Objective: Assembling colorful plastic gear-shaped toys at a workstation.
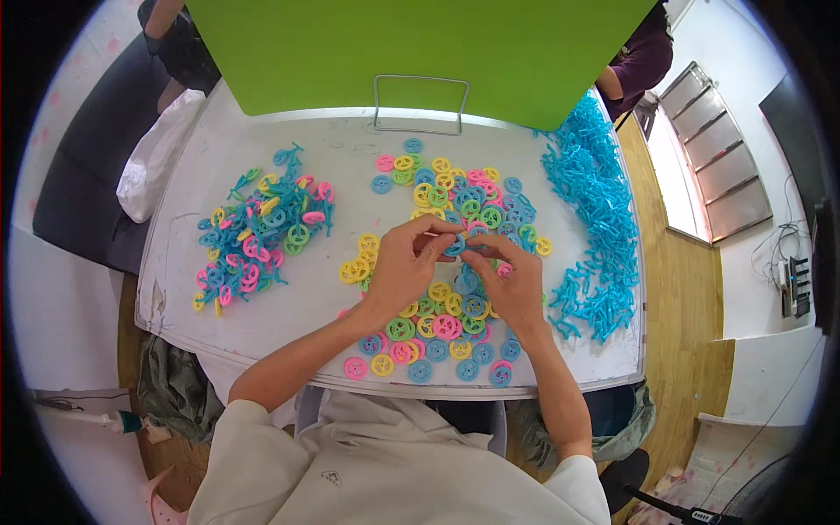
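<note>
Over the middle of the white table [262, 332], the left hand [404, 262] and the right hand [512, 278] meet, fingers pinched narrowly on a small blue plastic wheel-shaped disc [455, 245] held between them, just above the spread of yellow, pink, green and blue plastic discs [442, 325]. A heap of blue plastic stick pieces [595, 227] lies at the right, a mixed-colour pile of joined pieces [258, 232] at the left. To work it well, the person would likely steady the disc with one hand's fingertips and keep it level, close over the table.
</note>
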A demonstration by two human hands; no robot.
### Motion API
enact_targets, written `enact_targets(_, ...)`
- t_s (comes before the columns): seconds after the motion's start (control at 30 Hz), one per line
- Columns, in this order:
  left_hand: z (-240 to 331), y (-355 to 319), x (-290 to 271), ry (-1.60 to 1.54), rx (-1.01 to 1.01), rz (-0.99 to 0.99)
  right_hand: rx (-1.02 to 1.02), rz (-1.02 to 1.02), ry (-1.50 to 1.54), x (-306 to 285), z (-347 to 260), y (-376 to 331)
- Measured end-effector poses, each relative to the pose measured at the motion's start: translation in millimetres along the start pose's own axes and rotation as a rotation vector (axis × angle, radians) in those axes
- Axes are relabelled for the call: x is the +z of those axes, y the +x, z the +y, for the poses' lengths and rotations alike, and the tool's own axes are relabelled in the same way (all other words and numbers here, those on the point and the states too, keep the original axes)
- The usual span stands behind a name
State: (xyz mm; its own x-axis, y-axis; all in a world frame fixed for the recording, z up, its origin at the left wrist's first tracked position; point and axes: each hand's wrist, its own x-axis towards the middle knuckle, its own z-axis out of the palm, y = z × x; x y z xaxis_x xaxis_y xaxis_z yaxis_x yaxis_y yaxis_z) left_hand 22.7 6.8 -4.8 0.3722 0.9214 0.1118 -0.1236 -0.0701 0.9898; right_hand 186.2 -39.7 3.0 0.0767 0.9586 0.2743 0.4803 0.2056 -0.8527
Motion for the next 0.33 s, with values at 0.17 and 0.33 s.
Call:
enact_targets(0.17, 11.8, -0.6, 4.7, -0.079, -0.022, 0.023, 0.055, 0.023, -0.056, -3.9, -5.8, 1.9)
enact_targets(0.33, 14.5, -1.9, 3.3, -0.042, -0.036, 0.026, 0.075, 0.007, -0.05, -3.4, -6.3, 1.2)
